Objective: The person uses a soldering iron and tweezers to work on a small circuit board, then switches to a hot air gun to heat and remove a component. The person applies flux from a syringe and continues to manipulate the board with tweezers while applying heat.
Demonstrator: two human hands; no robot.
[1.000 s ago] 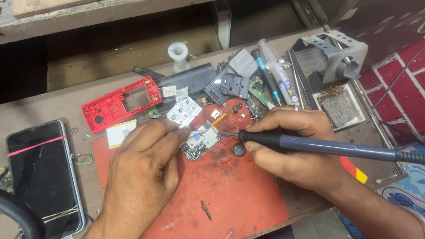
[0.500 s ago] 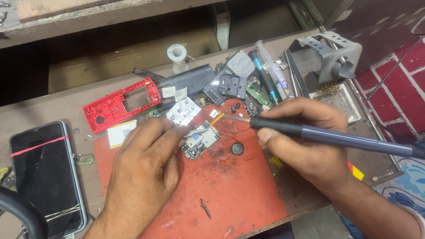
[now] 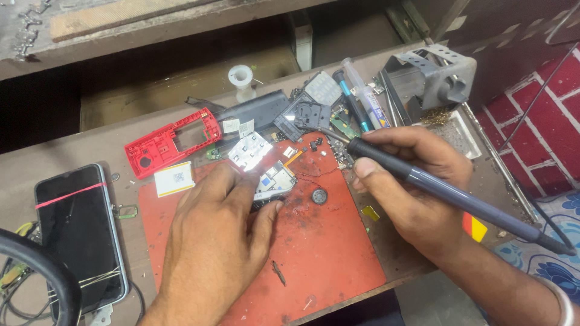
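Observation:
My left hand (image 3: 214, 241) lies flat on the red work mat (image 3: 326, 253), its fingers pinning a small phone circuit board (image 3: 275, 180). My right hand (image 3: 411, 181) is closed around a dark soldering iron (image 3: 435, 184), held like a pen. Its tip points up and left, above the mat's far right corner and away from the board. A small round black part (image 3: 319, 195) lies on the mat between my hands.
A red phone frame (image 3: 172, 142), a white keypad sheet (image 3: 249, 150), a small white battery (image 3: 175, 178) and several dark phone parts and tools lie behind the mat. A metal soldering iron stand (image 3: 435, 78) is at the back right. A black smartphone (image 3: 75, 232) lies at left.
My right hand has lifted the soldering iron off the circuit board and drawn it back to the right. My left hand still presses on the board.

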